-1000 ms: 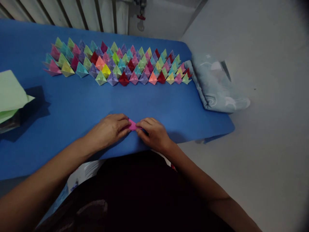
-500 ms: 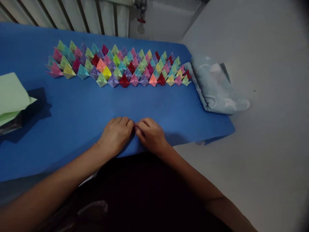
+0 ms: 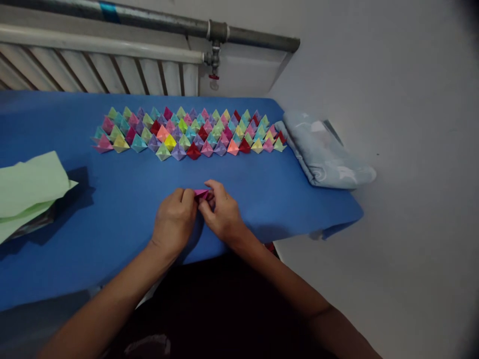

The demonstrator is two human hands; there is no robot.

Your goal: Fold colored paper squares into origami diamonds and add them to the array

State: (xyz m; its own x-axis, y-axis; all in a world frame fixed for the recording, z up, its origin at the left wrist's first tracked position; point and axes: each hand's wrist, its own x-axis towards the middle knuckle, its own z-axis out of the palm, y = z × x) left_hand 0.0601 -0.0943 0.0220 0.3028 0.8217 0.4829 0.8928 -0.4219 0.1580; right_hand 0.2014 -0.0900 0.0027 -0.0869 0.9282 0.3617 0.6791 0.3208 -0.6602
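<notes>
A small pink folded paper (image 3: 201,194) is held between my two hands, above the front part of the blue-covered table (image 3: 123,209). My left hand (image 3: 175,217) is closed on its left end. At its right end, the thumb and fingers of my right hand (image 3: 221,212) pinch it, with the index finger raised. Beyond my hands, several rows of small folded paper boats (image 3: 193,150) in many colours stand close together on the blue cover.
Light green paper sheets (image 3: 30,187) lie on a dark object at the left. A folded grey-blue cloth (image 3: 325,154) rests at the table's right end, by the wall. A radiator (image 3: 112,70) and pipe (image 3: 157,22) run behind the table.
The view has tilted up, showing more of the pipe. My hands have shifted slightly apart, and more of the pink paper shows between them. The right index finger has lifted.
</notes>
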